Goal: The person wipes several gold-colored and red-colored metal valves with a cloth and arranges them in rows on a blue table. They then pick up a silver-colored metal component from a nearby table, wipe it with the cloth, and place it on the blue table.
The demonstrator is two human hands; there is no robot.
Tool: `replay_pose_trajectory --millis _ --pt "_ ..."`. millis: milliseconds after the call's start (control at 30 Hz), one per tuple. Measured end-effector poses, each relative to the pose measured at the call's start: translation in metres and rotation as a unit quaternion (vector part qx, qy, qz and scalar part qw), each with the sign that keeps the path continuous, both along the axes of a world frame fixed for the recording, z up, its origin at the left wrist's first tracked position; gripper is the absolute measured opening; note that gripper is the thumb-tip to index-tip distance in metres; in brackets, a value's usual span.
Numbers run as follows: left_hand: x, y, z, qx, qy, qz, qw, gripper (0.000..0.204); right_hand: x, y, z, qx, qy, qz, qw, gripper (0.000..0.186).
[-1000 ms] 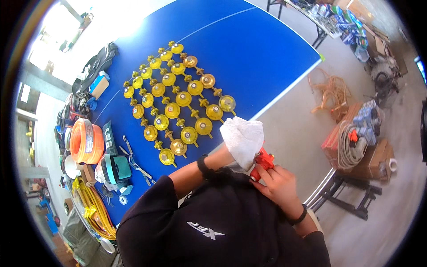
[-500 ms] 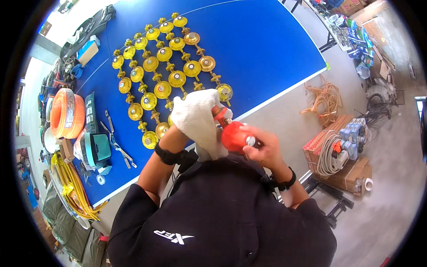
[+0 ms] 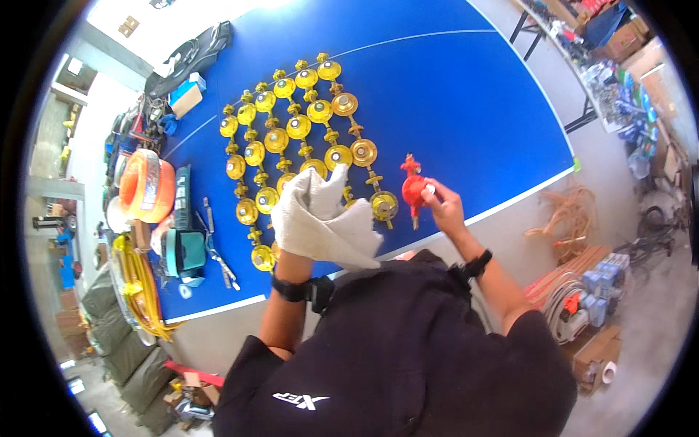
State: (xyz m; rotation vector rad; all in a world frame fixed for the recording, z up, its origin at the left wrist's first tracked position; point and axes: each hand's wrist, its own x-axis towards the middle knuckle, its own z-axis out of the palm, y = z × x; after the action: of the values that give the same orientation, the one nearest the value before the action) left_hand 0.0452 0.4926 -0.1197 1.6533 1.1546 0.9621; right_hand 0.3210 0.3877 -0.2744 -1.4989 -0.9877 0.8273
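Note:
A red gas regulator [image 3: 413, 191] with brass-coloured fittings is at the near right part of the blue table, to the right of the rows. My right hand [image 3: 445, 211] grips its right side between thumb and fingers; whether it touches the tabletop I cannot tell. Draped over my left hand [image 3: 293, 266] is a white cloth [image 3: 320, 218], which hides the fingers and hangs toward my body. Beyond the cloth, several yellow gas regulators [image 3: 298, 127] lie in slanting rows, some more copper-toned [image 3: 344, 104]. The cloth covers part of the nearest ones.
On the table's left are a coiled orange hose [image 3: 142, 191], a teal container [image 3: 191, 250], long-handled pliers [image 3: 213, 251] and yellow hoses [image 3: 135, 291]. A dark bag [image 3: 196, 58] lies at the far left. Boxes and coiled cable [image 3: 559, 309] stand on the floor at right.
My right hand has carried the red regulator away from the cloth, forward and to the right over the table. The cloth has opened out and hangs looser on my left hand.

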Motion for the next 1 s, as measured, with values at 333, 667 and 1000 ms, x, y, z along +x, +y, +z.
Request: replay_pose_trajectory --millis 333,667,1000 --pt "0.054 0.002 -0.033 -0.057 -0.007 0.075 0.996 0.009 0.073 0.138 -0.054 -0.070 0.179 0.071 0.979 0.039" --pt "0.084 0.026 -0.009 -0.096 0.094 0.097 0.986 0.015 0.089 0.307 -0.076 -0.075 0.182 0.085 0.977 0.033" --pt "0.075 0.069 -0.054 -0.167 0.064 0.083 0.980 0.037 0.081 0.444 -0.106 -0.064 0.015 0.103 0.993 0.025"
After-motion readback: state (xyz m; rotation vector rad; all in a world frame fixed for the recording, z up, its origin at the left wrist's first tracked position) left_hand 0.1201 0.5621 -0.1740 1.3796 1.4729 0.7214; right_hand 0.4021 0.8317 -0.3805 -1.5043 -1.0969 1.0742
